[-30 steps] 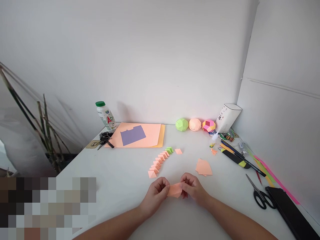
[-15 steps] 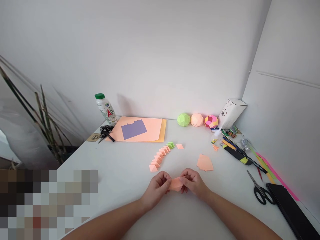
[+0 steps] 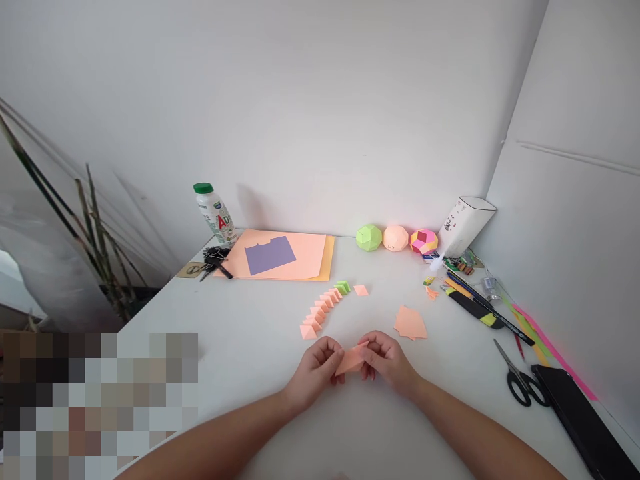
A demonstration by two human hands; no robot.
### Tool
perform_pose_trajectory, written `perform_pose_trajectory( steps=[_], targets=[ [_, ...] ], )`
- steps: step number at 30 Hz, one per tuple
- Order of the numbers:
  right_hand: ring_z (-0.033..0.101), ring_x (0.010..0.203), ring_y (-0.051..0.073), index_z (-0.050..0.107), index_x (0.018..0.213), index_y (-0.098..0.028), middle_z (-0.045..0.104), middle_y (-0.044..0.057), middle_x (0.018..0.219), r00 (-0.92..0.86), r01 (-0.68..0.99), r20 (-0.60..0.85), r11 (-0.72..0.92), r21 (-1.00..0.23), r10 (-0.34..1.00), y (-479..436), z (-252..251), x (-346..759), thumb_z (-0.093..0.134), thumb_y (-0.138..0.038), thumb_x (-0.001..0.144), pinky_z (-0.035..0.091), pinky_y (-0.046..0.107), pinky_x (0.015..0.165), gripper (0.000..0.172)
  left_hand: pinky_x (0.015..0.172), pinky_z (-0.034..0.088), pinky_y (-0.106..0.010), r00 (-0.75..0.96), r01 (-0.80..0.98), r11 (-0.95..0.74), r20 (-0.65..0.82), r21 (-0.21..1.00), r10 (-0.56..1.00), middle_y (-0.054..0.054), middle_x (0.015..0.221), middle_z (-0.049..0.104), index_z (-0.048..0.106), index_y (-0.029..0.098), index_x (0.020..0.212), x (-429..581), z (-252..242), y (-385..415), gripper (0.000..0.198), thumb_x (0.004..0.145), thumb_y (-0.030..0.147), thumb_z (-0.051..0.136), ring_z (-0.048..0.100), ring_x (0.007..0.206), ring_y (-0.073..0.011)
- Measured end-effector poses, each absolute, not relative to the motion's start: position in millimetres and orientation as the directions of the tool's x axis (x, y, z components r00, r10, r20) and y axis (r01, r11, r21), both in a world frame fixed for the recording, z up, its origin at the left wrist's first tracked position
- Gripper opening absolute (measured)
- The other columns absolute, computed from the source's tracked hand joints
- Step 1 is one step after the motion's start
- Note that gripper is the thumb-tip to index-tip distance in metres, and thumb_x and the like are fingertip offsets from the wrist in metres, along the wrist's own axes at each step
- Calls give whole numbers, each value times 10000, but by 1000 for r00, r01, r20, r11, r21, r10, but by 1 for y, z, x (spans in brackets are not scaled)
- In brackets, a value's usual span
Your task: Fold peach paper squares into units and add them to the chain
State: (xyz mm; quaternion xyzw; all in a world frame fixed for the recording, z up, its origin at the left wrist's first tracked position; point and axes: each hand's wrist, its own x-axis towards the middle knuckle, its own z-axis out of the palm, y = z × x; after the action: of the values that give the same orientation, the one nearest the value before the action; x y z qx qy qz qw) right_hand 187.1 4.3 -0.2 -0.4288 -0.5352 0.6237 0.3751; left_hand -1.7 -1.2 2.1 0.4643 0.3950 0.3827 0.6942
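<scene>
Both my hands pinch one small peach paper piece [image 3: 351, 361] just above the white table [image 3: 240, 333]. My left hand [image 3: 317, 371] grips its left end with curled fingers. My right hand [image 3: 388, 363] holds its right end, fingers closed. Beyond my hands a row of folded peach paper units [image 3: 320, 312] runs diagonally, ending in green folded units [image 3: 343, 287]. A lone peach unit [image 3: 361, 290] lies beside them. A small stack of peach paper squares [image 3: 410, 324] rests to the right of my hands.
Large peach sheets with a purple piece [image 3: 280, 255], a bottle [image 3: 215, 213], and keys [image 3: 214, 259] are at the back left. Three paper balls [image 3: 395, 238] and a white box [image 3: 465, 225] stand at the back. Pens, a cutter [image 3: 473, 309], scissors [image 3: 520, 383] and a black phone [image 3: 580, 420] line the right side.
My hands have turned the peach piece a little between the fingers. The view has shifted slightly; the things on the table have stayed put.
</scene>
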Motion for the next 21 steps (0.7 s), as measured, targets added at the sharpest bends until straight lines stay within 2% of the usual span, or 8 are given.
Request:
perform_pose_trajectory(
  steps=[3,5,9,13,17,21],
  targets=[
    [542,472,115,526,890,-178,582,-37,548,-355,15,-144,-149,-989,924,4,-1,188,591,-436,814,408,235,478,277,465,328,-201,360,-141,268,-203,953,911,73,479,435,467,178,675,-3,3,0,342,802,481,563,422,446,-80],
    [539,471,110,531,900,-181,562,-48,553,-352,25,-154,-155,-988,923,4,-2,188,602,-430,805,402,232,479,276,463,311,-198,365,-166,268,-193,949,911,69,503,443,484,173,670,-3,4,1,326,776,455,609,405,449,-70],
    [527,471,102,544,927,-188,497,-70,554,-354,40,-164,-161,-986,921,3,-3,188,606,-428,798,388,223,469,280,581,409,-245,433,-232,284,-163,930,886,-6,726,600,564,182,811,-4,4,3,268,724,409,678,558,644,-134],
    [501,493,98,555,975,-187,509,-54,594,-386,56,-148,-137,-989,911,3,-4,187,614,-413,791,398,229,482,297,655,439,-274,529,-204,289,-143,935,836,-44,907,604,583,203,982,-6,4,2,323,725,364,693,585,762,-163],
    [458,509,95,574,1007,-189,475,-55,593,-390,96,-142,-113,-989,910,2,-4,188,623,-381,787,387,226,491,295,623,435,-255,580,-211,282,-113,936,807,-9,868,545,550,226,1040,-5,4,1,331,754,347,667,554,700,-124],
    [427,531,95,575,1012,-189,441,-55,601,-412,107,-149,-114,-988,899,1,-3,188,640,-371,775,357,222,502,306,516,394,-218,509,-191,285,-153,939,847,-11,928,521,498,236,1040,-3,4,1,365,738,337,676,487,605,-86]
  ],
)
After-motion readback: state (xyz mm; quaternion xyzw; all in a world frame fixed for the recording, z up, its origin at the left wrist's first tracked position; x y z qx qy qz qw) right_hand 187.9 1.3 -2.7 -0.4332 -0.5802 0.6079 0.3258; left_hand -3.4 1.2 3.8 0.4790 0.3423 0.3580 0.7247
